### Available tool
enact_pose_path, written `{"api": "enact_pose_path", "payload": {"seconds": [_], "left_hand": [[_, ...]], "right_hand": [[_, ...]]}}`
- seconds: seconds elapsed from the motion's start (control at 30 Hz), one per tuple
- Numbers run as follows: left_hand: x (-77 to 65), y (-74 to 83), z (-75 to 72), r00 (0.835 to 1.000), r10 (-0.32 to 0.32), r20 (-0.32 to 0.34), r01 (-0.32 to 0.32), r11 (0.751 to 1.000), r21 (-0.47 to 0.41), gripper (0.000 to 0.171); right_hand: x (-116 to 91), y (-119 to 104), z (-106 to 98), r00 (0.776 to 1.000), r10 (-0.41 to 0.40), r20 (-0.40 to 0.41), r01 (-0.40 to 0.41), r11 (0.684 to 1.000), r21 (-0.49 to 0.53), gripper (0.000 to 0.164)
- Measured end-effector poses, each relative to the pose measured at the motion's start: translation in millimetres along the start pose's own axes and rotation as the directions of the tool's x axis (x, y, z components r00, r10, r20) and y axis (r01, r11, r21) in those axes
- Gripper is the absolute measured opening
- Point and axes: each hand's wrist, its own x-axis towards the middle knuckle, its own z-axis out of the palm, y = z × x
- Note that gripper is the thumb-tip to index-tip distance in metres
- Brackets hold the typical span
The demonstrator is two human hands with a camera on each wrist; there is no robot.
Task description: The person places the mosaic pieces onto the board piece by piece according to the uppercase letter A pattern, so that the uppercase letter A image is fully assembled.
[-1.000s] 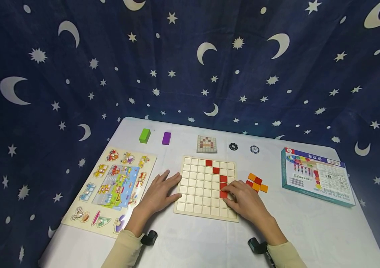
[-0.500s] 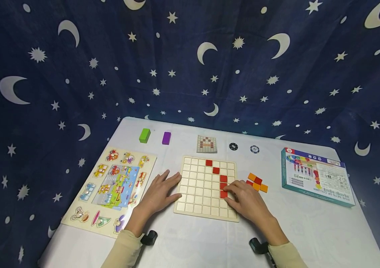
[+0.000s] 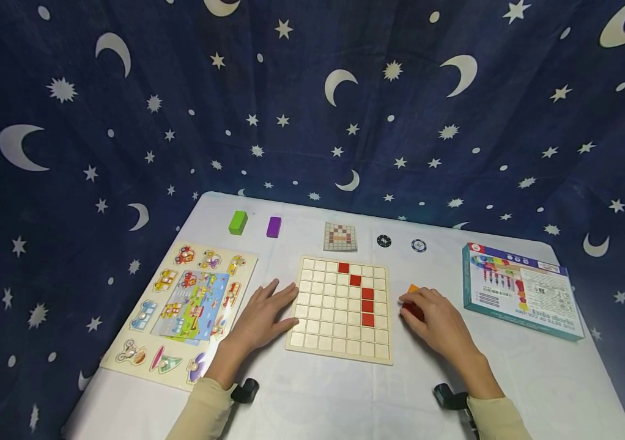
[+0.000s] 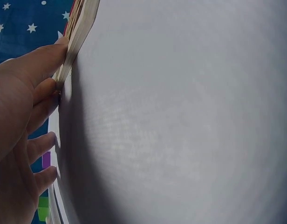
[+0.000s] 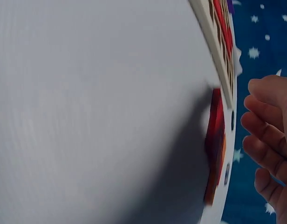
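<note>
A pale wooden grid board (image 3: 323, 311) lies mid-table, with several red square tiles (image 3: 367, 305) set in its cells on the right half. My left hand (image 3: 260, 321) rests against the board's left edge, fingers spread; in the left wrist view its thumb and fingertips touch that edge. My right hand (image 3: 438, 324) hovers over a small group of red and orange tiles (image 3: 413, 288) right of the board, covering most of them. In the right wrist view its fingers (image 5: 262, 126) are loosely bent above the tiles and nothing is between them.
Behind the board lies a small pattern card (image 3: 340, 236), beside two round chips (image 3: 384, 241). A green block (image 3: 238, 223) and a purple block (image 3: 274, 227) stand at the back left. A peg puzzle (image 3: 142, 345) lies left, a teal box (image 3: 521, 290) right.
My right hand has left the red tile at the lower end of the row on the board and moved right, over the loose tiles. My left hand has stayed put.
</note>
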Motion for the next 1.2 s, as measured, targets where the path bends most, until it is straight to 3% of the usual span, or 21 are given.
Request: {"api": "enact_pose_path", "payload": {"seconds": [0.3,0.87,1.2], "left_hand": [[-0.2,0.1,0.0,1.0,-0.003,0.002,0.003,1.0,0.005,0.069],[0.2,0.6,-0.4,1.0,-0.006,0.006,0.006,1.0,0.0,0.07],[-0.5,0.1,0.2,1.0,-0.002,0.005,0.002,1.0,0.002,0.07]], "right_hand": [[4,27,-12,0.995,0.097,-0.039,-0.098,0.995,-0.022,0.032],[16,36,-14,0.975,0.2,0.101,-0.189,0.976,-0.103,0.04],[18,39,-16,0.968,0.221,0.121,-0.209,0.973,-0.103,0.037]]}}
